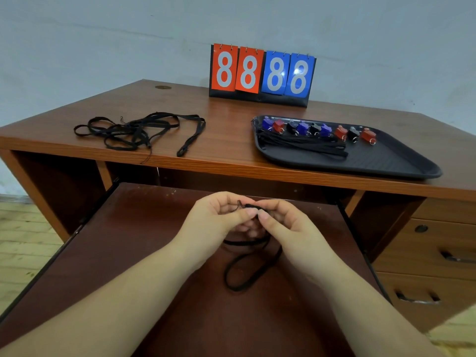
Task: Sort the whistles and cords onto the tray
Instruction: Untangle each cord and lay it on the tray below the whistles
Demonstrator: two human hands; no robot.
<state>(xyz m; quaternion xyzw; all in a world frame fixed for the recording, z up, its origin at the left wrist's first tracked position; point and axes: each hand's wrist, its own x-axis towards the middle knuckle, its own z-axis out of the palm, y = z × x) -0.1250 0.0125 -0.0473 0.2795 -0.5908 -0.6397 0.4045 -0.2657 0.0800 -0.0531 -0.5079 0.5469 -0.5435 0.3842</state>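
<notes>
Over the pulled-out keyboard shelf, my left hand [219,217] and my right hand [278,222] pinch one black cord [247,269] between thumbs and fingertips. Its loop hangs down onto the shelf. A dark tray [386,161] sits on the desk at the right. Along its far edge stands a row of several whistles [319,130] in blue, red and black. In front of them on the tray lies a straightened bundle of black cords [304,146]. A tangle of loose black cords [136,130] lies on the desk at the left.
A flip scoreboard [261,73] showing 8888 stands at the back of the wooden desk [226,140]. Drawers [432,253] with metal handles are at the right below the desk. The brown keyboard shelf [154,253] spreads under my arms.
</notes>
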